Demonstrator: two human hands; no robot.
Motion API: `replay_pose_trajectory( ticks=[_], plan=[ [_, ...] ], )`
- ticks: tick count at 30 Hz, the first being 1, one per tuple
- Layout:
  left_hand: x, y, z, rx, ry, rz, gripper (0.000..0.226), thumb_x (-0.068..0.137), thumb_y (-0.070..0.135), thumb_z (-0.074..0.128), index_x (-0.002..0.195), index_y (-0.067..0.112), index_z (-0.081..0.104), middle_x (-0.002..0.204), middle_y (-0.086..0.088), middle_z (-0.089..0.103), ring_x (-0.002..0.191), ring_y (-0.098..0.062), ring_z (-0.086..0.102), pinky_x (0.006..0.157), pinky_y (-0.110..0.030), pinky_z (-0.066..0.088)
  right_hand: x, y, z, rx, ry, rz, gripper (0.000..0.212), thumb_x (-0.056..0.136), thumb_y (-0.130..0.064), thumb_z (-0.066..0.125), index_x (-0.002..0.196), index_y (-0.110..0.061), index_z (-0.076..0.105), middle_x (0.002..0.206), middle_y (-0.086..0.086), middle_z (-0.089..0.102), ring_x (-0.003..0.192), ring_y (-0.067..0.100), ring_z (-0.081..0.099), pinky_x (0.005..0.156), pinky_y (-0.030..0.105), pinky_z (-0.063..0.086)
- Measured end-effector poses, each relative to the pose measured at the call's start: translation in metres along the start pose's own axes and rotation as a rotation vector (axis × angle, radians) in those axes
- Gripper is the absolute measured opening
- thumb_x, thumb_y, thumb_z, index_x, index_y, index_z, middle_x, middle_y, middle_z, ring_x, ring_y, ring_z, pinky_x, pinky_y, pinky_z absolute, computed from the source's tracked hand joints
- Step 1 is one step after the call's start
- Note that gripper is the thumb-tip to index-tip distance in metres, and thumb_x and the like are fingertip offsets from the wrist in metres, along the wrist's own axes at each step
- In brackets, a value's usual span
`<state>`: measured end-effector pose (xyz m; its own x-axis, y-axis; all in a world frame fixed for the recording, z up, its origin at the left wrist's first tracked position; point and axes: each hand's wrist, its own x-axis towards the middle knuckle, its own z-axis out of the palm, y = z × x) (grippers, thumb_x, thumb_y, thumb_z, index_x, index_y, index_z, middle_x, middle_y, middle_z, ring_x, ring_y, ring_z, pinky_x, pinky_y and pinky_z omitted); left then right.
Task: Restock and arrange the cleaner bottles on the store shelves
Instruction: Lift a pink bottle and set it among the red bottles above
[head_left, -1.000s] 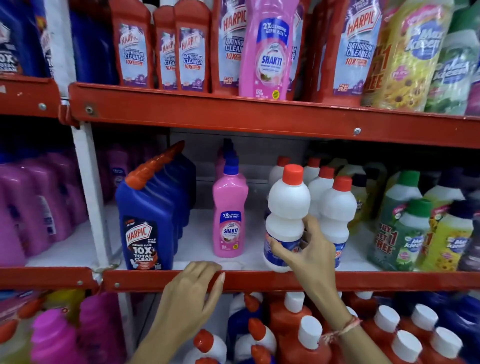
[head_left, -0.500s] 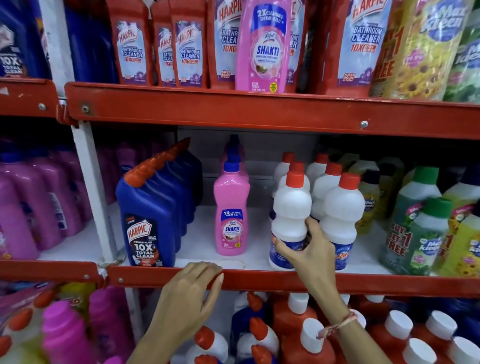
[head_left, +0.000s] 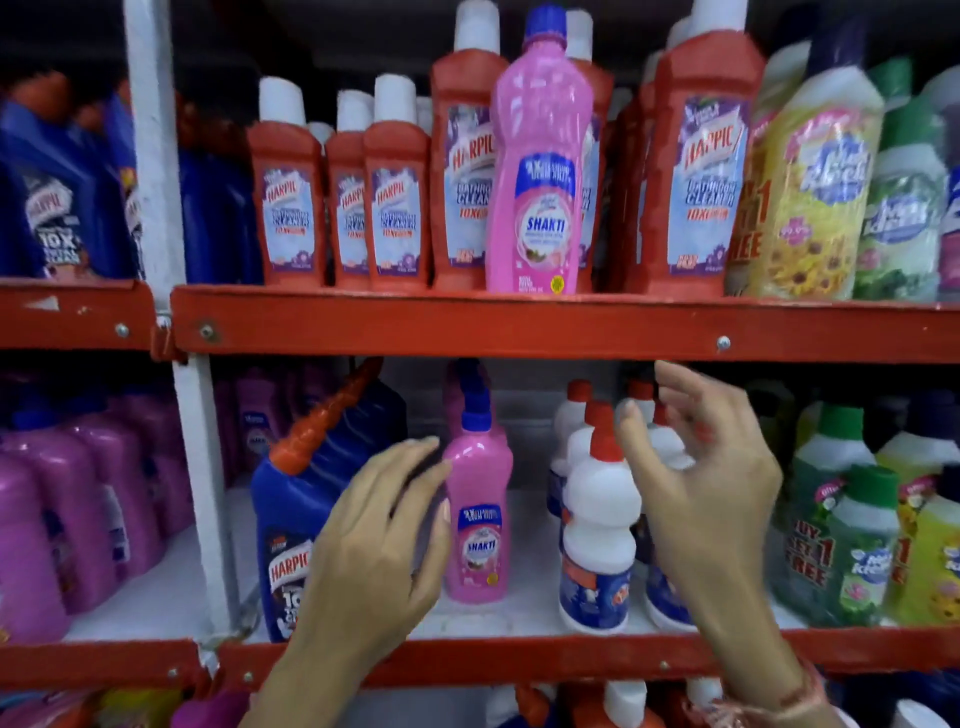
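On the middle shelf (head_left: 519, 660) a pink Shakti bottle (head_left: 478, 514) with a blue cap stands between a row of blue Harpic bottles (head_left: 291, 525) and several white bottles with red caps (head_left: 600, 525). My left hand (head_left: 374, 561) hovers open in front of the blue bottles, fingertips close to the pink bottle's left side. My right hand (head_left: 701, 478) is raised with fingers spread in front of the white bottles, holding nothing. On the upper shelf a taller pink Shakti bottle (head_left: 540, 171) stands among red Harpic bathroom cleaner bottles (head_left: 397, 202).
The upper shelf's red front rail (head_left: 519, 325) runs just above my right fingertips. A white upright post (head_left: 200, 467) divides the bays. Purple bottles (head_left: 67, 519) fill the left bay. Green and yellow Max Kleen bottles (head_left: 862, 540) crowd the right. More bottles stand on the shelf below.
My right hand let go of the white bottle and rose with fingers spread. My left hand lifted off the shelf rail toward the pink bottle. The view tilted upward.
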<state>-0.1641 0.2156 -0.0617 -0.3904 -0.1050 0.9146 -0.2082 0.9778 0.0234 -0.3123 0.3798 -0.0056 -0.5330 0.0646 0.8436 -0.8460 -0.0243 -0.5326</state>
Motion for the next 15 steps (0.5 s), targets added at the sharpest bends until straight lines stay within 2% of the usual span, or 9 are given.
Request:
replay_pose_trajectory(
  ticks=[2,5,8,12,15],
  plan=[
    [0.023,-0.004,-0.008,0.059,0.117,0.031,0.036,0.091,0.021,0.051,0.122,0.006,0.062,0.136,-0.009,0.057,0.129,-0.022,0.049,0.106,-0.044,0.043,0.022,-0.025,0.011,0.002,0.026,-0.119,0.036,0.085,-0.017,0.071,0.119,-0.009,0.066,0.114,0.005,0.064,0.103,0.018,0.064,0.094,0.03,0.053],
    [0.049,-0.011,-0.017,0.105,0.226,0.0,0.039,0.09,0.021,0.05,0.125,0.006,0.06,0.14,-0.012,0.052,0.132,-0.025,0.045,0.109,-0.05,0.039,0.053,-0.051,0.034,-0.042,0.009,-0.159,0.045,0.084,-0.023,0.072,0.125,-0.008,0.061,0.119,0.007,0.062,0.11,0.023,0.061,0.098,0.034,0.05],
    [0.061,-0.018,-0.021,0.185,0.224,-0.021,0.043,0.089,0.021,0.051,0.129,0.006,0.055,0.143,-0.013,0.049,0.134,-0.027,0.042,0.112,-0.053,0.035,0.074,-0.065,0.06,-0.161,-0.057,-0.14,0.061,0.083,-0.04,0.07,0.133,-0.01,0.053,0.123,0.008,0.058,0.111,0.025,0.058,0.091,0.031,0.045],
    [0.06,-0.033,-0.02,0.292,0.179,0.008,0.044,0.091,0.025,0.047,0.131,0.008,0.055,0.145,-0.012,0.048,0.137,-0.026,0.04,0.115,-0.053,0.03,0.091,-0.076,0.084,-0.297,-0.11,-0.128,0.084,0.079,-0.059,0.066,0.143,-0.012,0.039,0.128,0.01,0.052,0.113,0.03,0.057,0.086,0.04,0.05],
    [0.057,-0.042,-0.019,0.323,0.167,0.03,0.044,0.093,0.027,0.044,0.133,0.011,0.053,0.147,-0.008,0.047,0.139,-0.024,0.038,0.116,-0.052,0.027,0.1,-0.079,0.092,-0.357,-0.116,-0.099,0.1,0.075,-0.063,0.068,0.15,-0.011,0.027,0.13,0.012,0.05,0.113,0.033,0.059,0.085,0.043,0.052]
  ],
)
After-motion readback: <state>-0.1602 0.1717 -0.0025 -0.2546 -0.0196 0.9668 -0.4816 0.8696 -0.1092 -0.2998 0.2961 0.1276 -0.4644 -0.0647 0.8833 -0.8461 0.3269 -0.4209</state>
